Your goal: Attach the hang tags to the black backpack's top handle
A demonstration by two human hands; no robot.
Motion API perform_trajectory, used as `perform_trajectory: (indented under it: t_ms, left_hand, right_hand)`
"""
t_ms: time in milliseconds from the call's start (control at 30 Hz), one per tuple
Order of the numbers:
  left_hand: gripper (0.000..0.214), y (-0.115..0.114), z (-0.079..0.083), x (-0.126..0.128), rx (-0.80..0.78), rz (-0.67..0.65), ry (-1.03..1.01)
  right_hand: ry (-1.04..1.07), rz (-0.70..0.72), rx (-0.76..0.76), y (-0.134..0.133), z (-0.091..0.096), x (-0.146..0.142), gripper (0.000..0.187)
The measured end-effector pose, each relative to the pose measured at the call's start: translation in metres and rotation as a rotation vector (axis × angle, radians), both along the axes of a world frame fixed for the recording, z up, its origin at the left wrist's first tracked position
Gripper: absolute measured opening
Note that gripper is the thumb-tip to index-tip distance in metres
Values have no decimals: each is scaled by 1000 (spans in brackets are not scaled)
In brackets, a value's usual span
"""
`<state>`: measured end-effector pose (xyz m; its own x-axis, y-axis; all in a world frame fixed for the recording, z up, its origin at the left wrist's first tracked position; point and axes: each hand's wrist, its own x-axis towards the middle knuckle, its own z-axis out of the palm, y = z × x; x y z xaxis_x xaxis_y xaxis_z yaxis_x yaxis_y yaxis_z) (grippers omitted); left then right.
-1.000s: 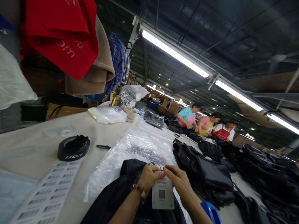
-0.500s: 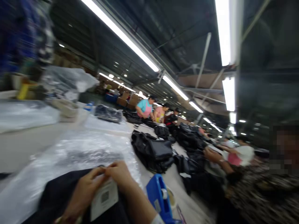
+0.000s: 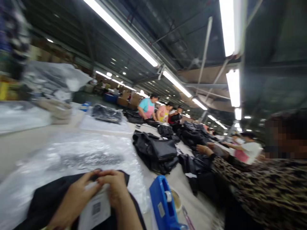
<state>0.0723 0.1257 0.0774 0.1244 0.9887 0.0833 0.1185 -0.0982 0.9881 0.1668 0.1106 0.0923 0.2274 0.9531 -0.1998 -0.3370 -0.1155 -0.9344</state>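
A black garment [image 3: 51, 189] lies before me on clear plastic bags [image 3: 93, 150]. Over it hangs a white paper tag [image 3: 97, 209] with a square printed code. My left hand [image 3: 74, 195] is closed, thumb and fingers pinching at the tag's top edge. From the other side my right hand [image 3: 115, 185] meets it, its fingers bent and pressed together on the same top corner. The fingertips of both hands nearly touch, and they hide the spot where the tag joins the garment.
A blue tape dispenser [image 3: 159, 199] stands to the right, beside a tape roll [image 3: 176, 199] and a pinkish thin tool [image 3: 188, 217]. Black folded garments [image 3: 155, 150] are piled beyond. A co-worker in a patterned sleeve [image 3: 240, 172] reaches in from the right.
Both hands and the tag have shifted slightly left and down in view; the right hand's fingers are more bent over the tag. The co-worker's arms have stretched farther left.
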Motion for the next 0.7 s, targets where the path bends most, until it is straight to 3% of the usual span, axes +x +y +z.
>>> perform_trajectory:
  t_ms: [67, 200, 300, 633, 700]
  left_hand:
    - [45, -9, 1, -15, 55, -98, -66]
    - [36, -3, -1, -7, 128, -38, -46]
    - [32, 1, -3, -1, 115, -6, -66]
    - [33, -4, 8, -5, -1, 61, -86]
    - [32, -2, 8, -6, -2, 166, -5]
  right_hand:
    - [75, 21, 14, -4, -6, 5, 26]
    - [177, 108, 37, 5, -22, 16, 33]
    - [192, 133, 86, 4, -23, 17, 35]
    - [-30, 34, 258, 0, -17, 6, 16]
    - [-83, 6, 254, 1, -18, 4, 15]
